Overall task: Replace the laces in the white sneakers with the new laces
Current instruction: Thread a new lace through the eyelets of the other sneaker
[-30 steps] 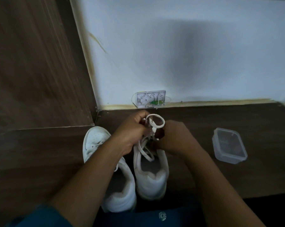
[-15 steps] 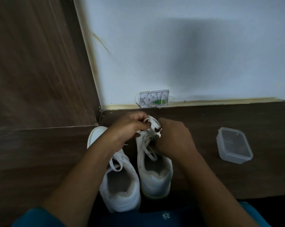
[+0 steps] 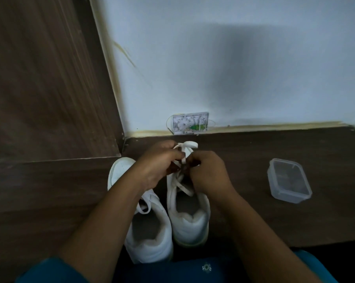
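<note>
White lace [image 3: 187,149] pinched by left hand [image 3: 158,164] and right hand [image 3: 208,172] above right sneaker [image 3: 187,209]; left sneaker [image 3: 148,221] beside.

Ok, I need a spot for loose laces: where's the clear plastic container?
Head view, right side: the clear plastic container sits on the dark wooden surface, right of the right hand.

Teal sleeves [image 3: 49,269], bare forearms [image 3: 111,213], small silver emblem [image 3: 206,268] on clothing

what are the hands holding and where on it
Both the left hand and right hand pinch the white lace of the right-side sneaker, just below its loop.
</note>
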A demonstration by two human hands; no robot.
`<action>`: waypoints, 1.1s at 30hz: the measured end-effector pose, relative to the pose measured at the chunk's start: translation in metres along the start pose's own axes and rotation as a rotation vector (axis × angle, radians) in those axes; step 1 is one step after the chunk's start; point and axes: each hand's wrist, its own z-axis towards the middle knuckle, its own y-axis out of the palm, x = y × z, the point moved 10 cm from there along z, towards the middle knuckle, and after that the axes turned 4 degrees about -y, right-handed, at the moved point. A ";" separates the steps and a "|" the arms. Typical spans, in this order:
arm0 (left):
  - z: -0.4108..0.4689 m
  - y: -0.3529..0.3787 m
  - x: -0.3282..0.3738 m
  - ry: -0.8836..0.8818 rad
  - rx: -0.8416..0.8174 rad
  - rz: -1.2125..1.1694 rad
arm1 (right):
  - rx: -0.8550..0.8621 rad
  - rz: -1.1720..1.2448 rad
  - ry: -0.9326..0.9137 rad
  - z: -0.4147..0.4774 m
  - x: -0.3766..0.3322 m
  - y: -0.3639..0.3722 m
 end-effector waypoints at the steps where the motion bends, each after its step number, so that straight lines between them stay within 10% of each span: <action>1: 0.000 0.003 -0.003 -0.004 -0.024 0.014 | -0.012 0.072 0.054 0.001 0.008 0.001; 8: 0.000 0.006 0.000 0.080 -0.070 0.176 | -0.077 0.101 0.090 0.002 0.009 0.002; 17: -0.003 0.013 0.015 0.327 -0.026 0.638 | -0.261 -0.522 -0.192 -0.007 -0.024 0.009; 22: -0.006 0.010 0.010 0.269 -0.084 0.609 | -0.422 -0.404 -0.135 -0.007 -0.002 0.037; 28: -0.004 0.000 0.010 0.212 0.012 0.385 | -0.106 0.080 0.063 0.004 0.008 -0.029; 33: -0.015 0.021 0.027 0.418 -0.027 0.708 | -0.057 0.242 0.282 0.001 0.038 -0.035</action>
